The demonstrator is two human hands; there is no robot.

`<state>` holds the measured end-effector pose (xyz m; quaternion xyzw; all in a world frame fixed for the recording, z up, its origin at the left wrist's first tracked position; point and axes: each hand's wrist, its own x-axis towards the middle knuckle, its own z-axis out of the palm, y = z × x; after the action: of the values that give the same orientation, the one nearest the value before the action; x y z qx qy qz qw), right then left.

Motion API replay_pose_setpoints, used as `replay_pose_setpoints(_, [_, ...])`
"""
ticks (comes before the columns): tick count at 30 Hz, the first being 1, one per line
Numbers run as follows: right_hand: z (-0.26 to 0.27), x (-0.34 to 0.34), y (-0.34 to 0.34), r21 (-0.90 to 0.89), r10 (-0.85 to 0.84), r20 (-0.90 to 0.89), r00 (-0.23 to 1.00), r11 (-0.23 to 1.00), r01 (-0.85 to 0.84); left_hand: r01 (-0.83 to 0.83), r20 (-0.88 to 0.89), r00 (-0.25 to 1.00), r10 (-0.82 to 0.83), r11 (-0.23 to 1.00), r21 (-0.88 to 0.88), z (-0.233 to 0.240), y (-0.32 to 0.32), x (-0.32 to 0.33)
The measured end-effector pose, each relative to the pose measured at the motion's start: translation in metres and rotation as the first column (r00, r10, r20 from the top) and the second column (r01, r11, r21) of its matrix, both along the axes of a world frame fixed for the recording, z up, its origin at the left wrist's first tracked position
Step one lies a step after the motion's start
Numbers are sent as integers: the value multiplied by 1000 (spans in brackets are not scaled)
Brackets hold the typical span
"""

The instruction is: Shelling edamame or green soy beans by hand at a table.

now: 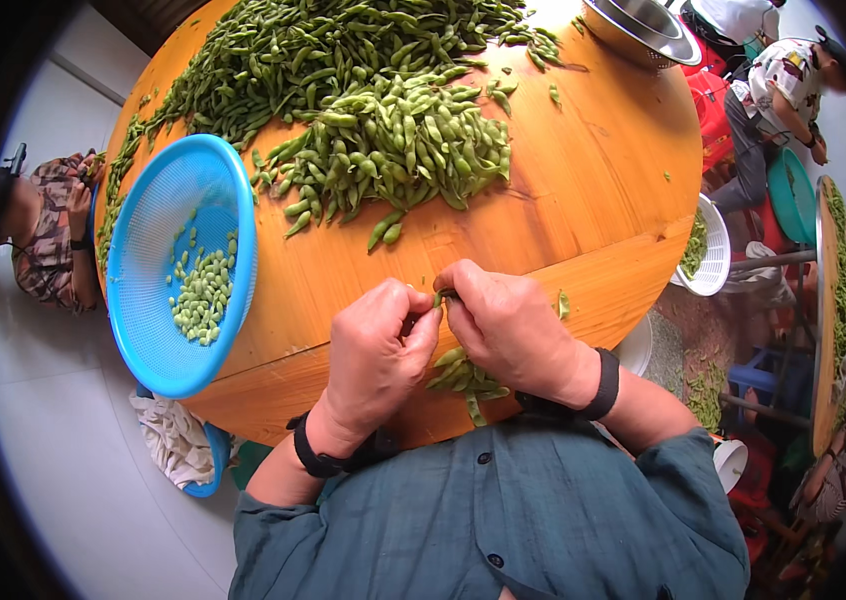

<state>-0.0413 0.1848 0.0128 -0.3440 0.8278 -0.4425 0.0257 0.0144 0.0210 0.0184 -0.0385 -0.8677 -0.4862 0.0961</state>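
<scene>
Pinched between the fingertips of both hands is a green soybean pod (444,295), mostly covered by the fingers. My left hand (384,337) grips its left end, and my right hand (514,330) grips the other. Below them, near the table's front edge, lie several pods (464,375), partly hidden by my right hand. A blue plastic colander (139,300) stands to the left with shelled green beans (203,292) inside. Beyond my hands, a lighter heap of pods (400,142) rests on the round wooden table (588,172), in front of a larger, darker heap (303,56).
Metal bowls (644,34) stand at the table's far right. A white basket of pods (708,247) is beside the table's right edge. People sit at left (55,225) and right (783,97). Another table (822,315) at right bears pods. A blue tub with cloth (175,439) is below left.
</scene>
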Motion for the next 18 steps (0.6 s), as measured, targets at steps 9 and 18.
replay_pose_setpoints(9, [-4,-8,7,-16,105,19,994,994,-105,18,171,982,-75,950,311,-11,-7,2])
replay_pose_setpoints(18, [6,-20,15,-229,302,433,849,948,-220,-246,448,725,-523,410,878,-5,-32,-7])
